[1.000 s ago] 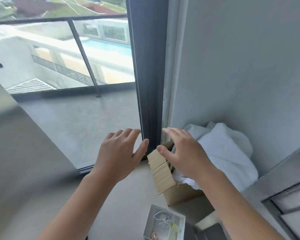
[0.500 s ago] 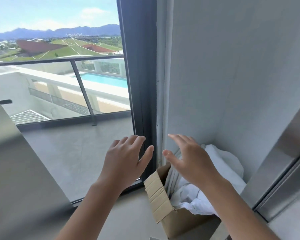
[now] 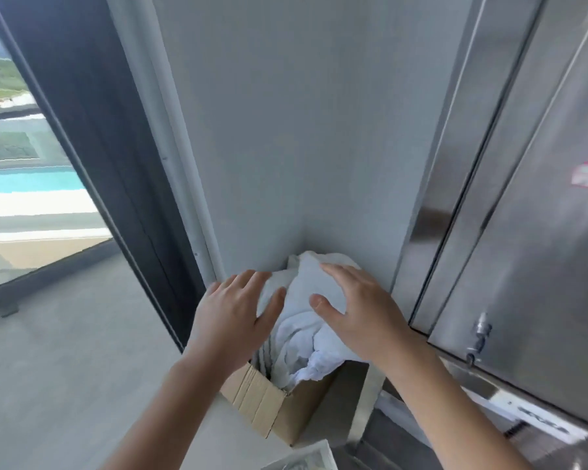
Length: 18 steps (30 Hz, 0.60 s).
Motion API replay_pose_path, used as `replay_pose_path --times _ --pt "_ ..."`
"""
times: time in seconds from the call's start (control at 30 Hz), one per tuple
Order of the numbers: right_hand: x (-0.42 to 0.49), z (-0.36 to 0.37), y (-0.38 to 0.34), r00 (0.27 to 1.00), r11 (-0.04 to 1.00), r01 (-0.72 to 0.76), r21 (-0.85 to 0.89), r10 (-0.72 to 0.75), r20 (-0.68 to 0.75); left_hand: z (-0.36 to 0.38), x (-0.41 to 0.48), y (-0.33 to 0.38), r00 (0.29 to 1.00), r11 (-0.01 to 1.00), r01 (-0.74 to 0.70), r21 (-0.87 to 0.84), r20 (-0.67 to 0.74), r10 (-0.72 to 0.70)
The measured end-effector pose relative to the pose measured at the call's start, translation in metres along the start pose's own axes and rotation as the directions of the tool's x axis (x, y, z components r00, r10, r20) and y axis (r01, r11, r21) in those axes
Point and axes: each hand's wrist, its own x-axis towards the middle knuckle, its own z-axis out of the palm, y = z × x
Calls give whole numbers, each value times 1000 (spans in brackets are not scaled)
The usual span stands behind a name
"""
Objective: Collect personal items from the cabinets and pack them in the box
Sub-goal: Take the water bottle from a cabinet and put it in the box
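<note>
Left hand point(image 3: 231, 320), white cloth point(image 3: 299, 337), right hand point(image 3: 364, 317): both palms over the packed cardboard box point(image 3: 272, 408).
Fingers of both hands are straight and spread, gripping nothing; the white cloth heaps out of the cardboard box in the wall corner, left of the steel cabinet point(image 3: 523, 249).

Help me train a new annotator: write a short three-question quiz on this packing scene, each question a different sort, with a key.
1. True or false: the cardboard box is empty.
2. Multiple choice: the white cloth lies A) folded on a shelf, B) heaped in the box above its rim, C) draped over a chair.
3. Fill the gap: the left hand and the right hand, fingers straight, are over the cloth and grip ____.
Key: 1 false; 2 B; 3 nothing.
</note>
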Motion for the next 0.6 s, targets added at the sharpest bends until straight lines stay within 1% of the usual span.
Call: replay_pose_path --times 0.1,0.23,0.3,0.4,0.5,0.6 --pt "-29 -1 8 985 986 -169 -18 168 -44 17 2 5 988 990 -127 -67 76 132" --pt "-87 -15 19 922 930 -367 -26 360 -142 32 0 41 946 950 -270 -154 139 292" --pt "-123 -30 25 874 891 -452 -36 434 -217 35 -2 74 905 906 -367 -211 146 401" --pt "-180 -61 33 787 831 -555 -27 515 -340 34 -14 131 840 828 -488 -277 110 532" --pt "-232 -95 39 695 778 -628 8 565 -444 27 -32 185 769 748 -590 -302 72 636" --pt "-282 -125 43 611 736 -675 52 598 -519 22 -53 234 693 678 -666 -310 79 717"
